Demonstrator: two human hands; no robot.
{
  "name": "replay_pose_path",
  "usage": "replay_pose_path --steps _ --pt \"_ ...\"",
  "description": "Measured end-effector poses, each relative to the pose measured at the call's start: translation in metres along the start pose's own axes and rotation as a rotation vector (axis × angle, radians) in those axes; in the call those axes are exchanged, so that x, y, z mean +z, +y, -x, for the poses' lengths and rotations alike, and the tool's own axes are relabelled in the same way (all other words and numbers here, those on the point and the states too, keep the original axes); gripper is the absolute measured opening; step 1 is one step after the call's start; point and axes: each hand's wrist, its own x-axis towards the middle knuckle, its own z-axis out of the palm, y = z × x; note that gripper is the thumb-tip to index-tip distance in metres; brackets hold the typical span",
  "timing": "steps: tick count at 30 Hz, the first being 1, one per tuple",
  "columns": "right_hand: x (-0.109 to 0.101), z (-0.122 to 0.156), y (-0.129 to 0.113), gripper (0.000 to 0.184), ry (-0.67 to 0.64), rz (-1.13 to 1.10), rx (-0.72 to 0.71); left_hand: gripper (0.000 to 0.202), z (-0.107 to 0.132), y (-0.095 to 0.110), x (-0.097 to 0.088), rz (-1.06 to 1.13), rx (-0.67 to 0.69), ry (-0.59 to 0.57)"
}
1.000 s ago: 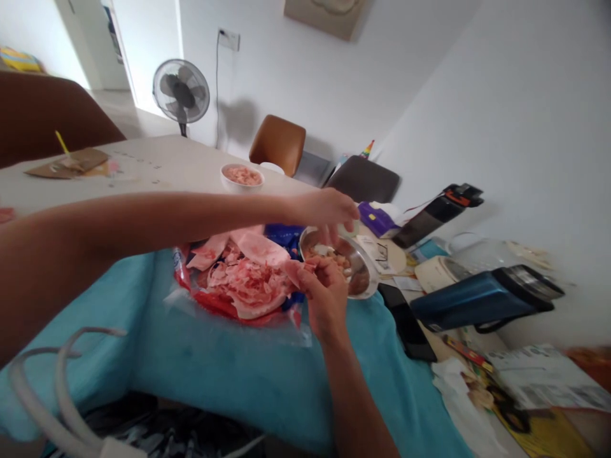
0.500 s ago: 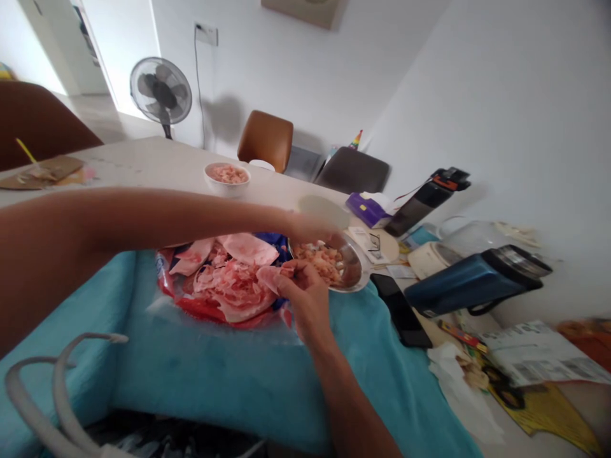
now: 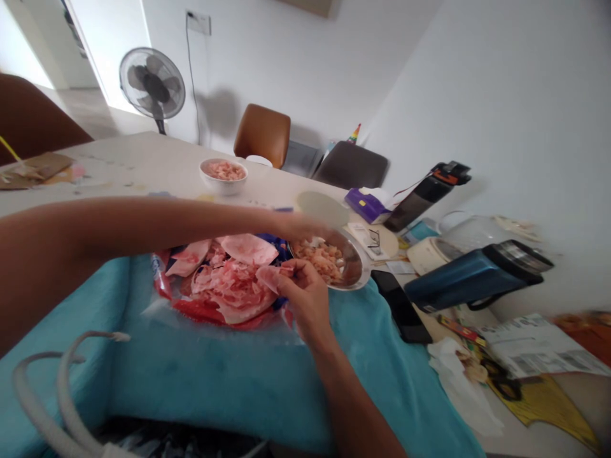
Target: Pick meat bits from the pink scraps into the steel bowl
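My left arm reaches across from the left, and my left hand (image 3: 303,226) is over the far left rim of the metal bowl (image 3: 356,267). Motion blurs its fingers, so what they hold is unclear. My right hand (image 3: 308,289) pinches a pale pink piece of pomelo (image 3: 270,277) just left of the bowl. Loose pomelo flesh (image 3: 324,259) lies in the bowl. Beside it, a heap of torn pink pomelo skins (image 3: 231,286) rests on a red and blue plastic bag (image 3: 191,310), with thick peel pieces (image 3: 251,248) at its back.
A white bowl of pink flesh (image 3: 223,184) stands farther back on the table. At right are a phone (image 3: 401,308), a blue flask (image 3: 472,277), a dark bottle (image 3: 424,197), a purple tissue pack (image 3: 366,207) and scissors (image 3: 503,381). A teal cloth (image 3: 214,375) covers the near side.
My left hand has shifted slightly left and up from over the metal bowl toward its far left rim. My right hand keeps its pinch on the pomelo piece. The view has tilted slightly.
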Motion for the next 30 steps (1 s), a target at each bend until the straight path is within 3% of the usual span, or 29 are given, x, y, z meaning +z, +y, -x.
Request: replay_pose_path --steps 6,12,18,21,24,27,30 --pt "-0.001 0.000 0.000 0.026 -0.005 0.005 0.008 0.016 -0.003 0.009 0.007 -0.293 -0.196 0.149" --pt "-0.003 -0.001 0.001 0.025 -0.004 0.013 -0.015 0.037 -0.001 0.006 0.012 -0.393 -0.284 0.236" --pt "-0.003 -0.001 -0.001 0.023 0.011 0.006 -0.021 0.018 0.001 0.002 0.014 -0.289 -0.123 0.132" --pt "-0.004 -0.002 0.000 0.022 0.009 -0.003 -0.005 0.027 0.001 0.003 0.013 -0.197 -0.150 0.100" --pt "-0.006 -0.003 0.002 0.023 0.002 -0.029 0.002 0.028 0.003 0.008 0.010 -0.219 -0.085 0.117" --pt "-0.008 -0.005 0.002 0.027 -0.010 -0.058 0.013 0.020 0.014 0.013 0.005 -0.222 -0.099 0.216" --pt "-0.009 -0.006 -0.001 0.030 -0.029 -0.078 -0.005 0.027 0.038 0.015 0.001 -0.136 -0.163 0.401"
